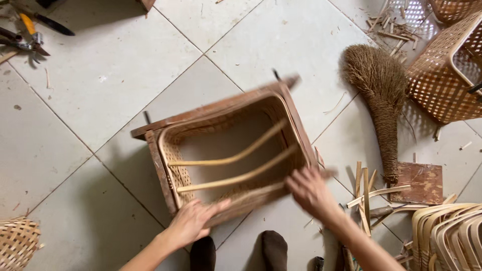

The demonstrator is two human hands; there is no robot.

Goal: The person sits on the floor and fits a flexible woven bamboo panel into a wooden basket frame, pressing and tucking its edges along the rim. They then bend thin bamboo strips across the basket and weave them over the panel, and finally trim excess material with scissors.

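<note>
The person kneels or sits over a tiled floor (pixel 100 75), both hands on a rectangular woven basket (pixel 231 150) seated in a wooden frame (pixel 155 165). The basket lies on the floor just ahead of the person's two dark-socked feet (pixel 273 248). Its walls look fully woven, and two pale curved bamboo strips (pixel 236 165) span its opening; a third may run along the near rim, but motion blur hides it. Whatever finishing remains at the rim cannot be read from this view.

The left hand (pixel 193 221) rests on the near-left edge, fingers closed loosely over the frame. The right hand (pixel 311 193) is at the near-right corner, blurred, its fingers spread and touching the rim; a firm grip cannot be told.

Around them: one fibre broom (pixel 379 95) to the right, two open-lattice baskets (pixel 442 80) at the upper right, one stack of bent bamboo hoops (pixel 447 236) at the lower right, one small wooden board (pixel 424 183), scattered offcuts, one woven piece (pixel 17 243) at the lower left, and hand tools (pixel 30 35) at the upper left.
</note>
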